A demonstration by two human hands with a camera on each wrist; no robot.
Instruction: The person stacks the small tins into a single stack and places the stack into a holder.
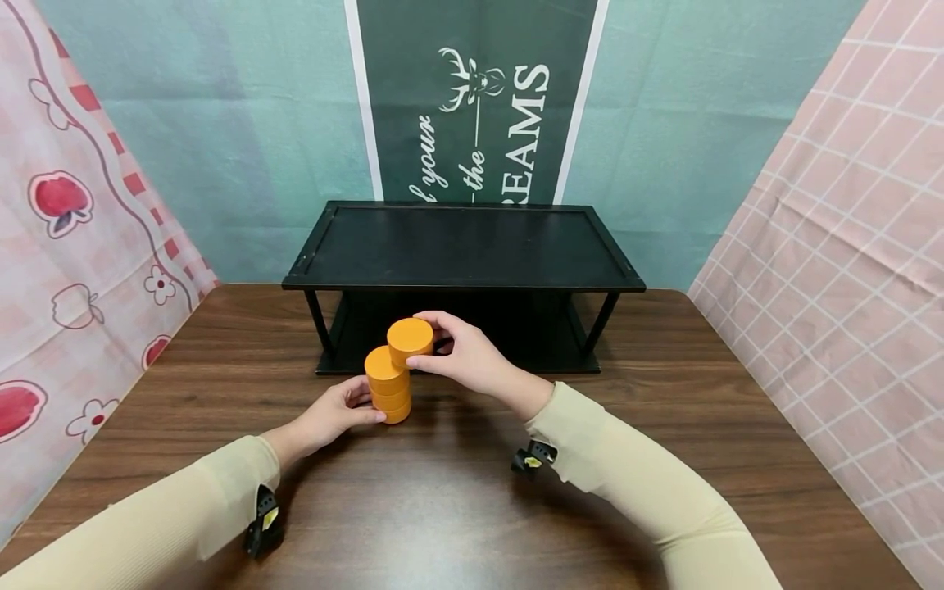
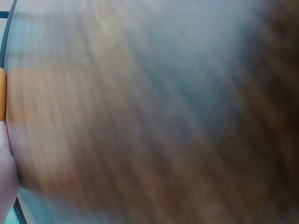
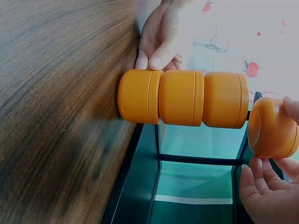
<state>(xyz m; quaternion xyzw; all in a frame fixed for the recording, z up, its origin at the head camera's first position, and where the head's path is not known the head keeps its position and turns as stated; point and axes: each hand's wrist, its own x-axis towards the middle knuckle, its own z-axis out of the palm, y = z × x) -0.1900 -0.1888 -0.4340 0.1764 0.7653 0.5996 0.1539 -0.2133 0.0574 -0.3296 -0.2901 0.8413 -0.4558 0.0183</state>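
Note:
Three small orange lidded jars stand in an upright stack on the table, just in front of the black rack. My left hand grips the bottom jar from the left, thumb in front and fingers behind. My right hand pinches a fourth orange jar at the top of the stack, off to its right. In the right wrist view this held jar is tilted against the stack's line, close to the top jar. The left wrist view is mostly blurred tabletop, with a sliver of orange jar.
Behind the jars stands a black two-level rack with thin legs. The wooden table reaches a teal cloth at the back and patterned pink cloths on both sides.

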